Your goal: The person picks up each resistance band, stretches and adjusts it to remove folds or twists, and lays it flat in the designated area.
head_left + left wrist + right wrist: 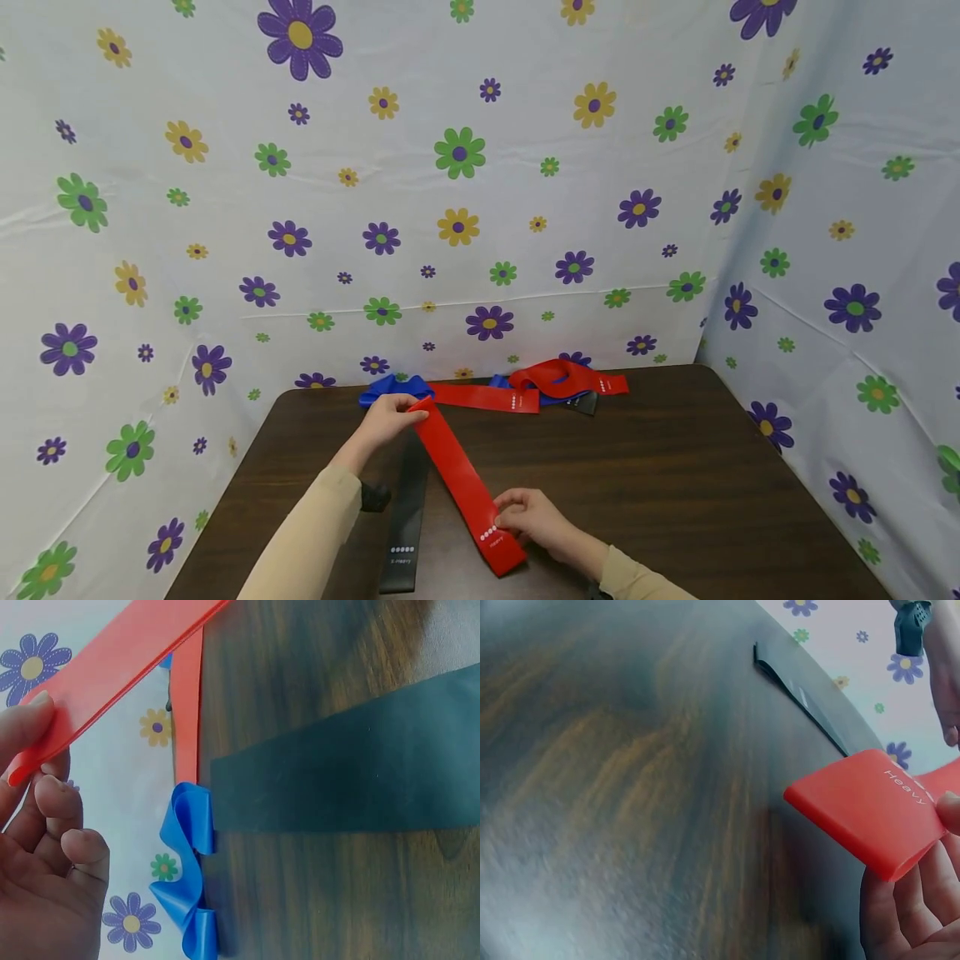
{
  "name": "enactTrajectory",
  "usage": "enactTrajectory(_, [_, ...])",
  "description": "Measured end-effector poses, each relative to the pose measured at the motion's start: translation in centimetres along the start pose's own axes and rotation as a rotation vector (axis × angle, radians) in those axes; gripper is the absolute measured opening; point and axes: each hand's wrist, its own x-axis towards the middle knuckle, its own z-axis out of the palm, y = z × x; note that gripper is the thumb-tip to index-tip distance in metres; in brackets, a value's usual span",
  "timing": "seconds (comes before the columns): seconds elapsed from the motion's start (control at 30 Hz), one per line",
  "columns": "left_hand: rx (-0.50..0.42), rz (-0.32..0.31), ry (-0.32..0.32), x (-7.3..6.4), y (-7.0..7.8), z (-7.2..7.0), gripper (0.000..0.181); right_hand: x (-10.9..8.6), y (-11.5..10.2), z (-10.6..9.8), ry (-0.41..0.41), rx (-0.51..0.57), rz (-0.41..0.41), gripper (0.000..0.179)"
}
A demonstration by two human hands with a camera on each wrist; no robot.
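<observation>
A flowered cloth (510,196) hangs behind a dark wood table (675,483). Held slantwise over the table's near middle is a red band (459,471), drawn out straight; a black band (407,521) lies flat just left of it. Along the back edge are a crumpled blue band (393,387), a flat red strip (487,397) and a twisted red loop (557,379). The work looks partway: black appears laid out, red straightened but not set down, the back ones seemingly unsorted. The left hand (390,419) pinches the red band's far end between thumb and fingers; the right hand (538,518) pinches its near end. Only the head view shows the black band's "X-Heavy" print; the right wrist view alone reveals the red end's hollow fold, beside the clearly readable word "Heavy" (905,787).
</observation>
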Motion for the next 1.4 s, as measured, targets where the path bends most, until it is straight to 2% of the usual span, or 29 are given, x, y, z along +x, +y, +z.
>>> enactTrajectory(0.4, [0.025,0.031,0.052,0.0,0.3,0.3,0.013,-0.3,0.3,1.7,0.006,0.069,0.027,0.025])
enactTrajectory(0.77, [0.069,0.025,0.079,0.3,1.3,0.7,0.017,-0.4,0.6,3.3,0.023,0.144,0.012,0.028])
enactTrajectory(1.13, [0.086,0.031,0.077,0.6,1.4,1.1,0.019,-0.2,0.4,4.7,0.026,0.162,0.038,0.028])
enactTrajectory(1.4, [0.099,0.013,0.114,0.3,1.8,1.3,0.022,-0.1,0.3,5.4,0.029,0.147,0.073,0.025])
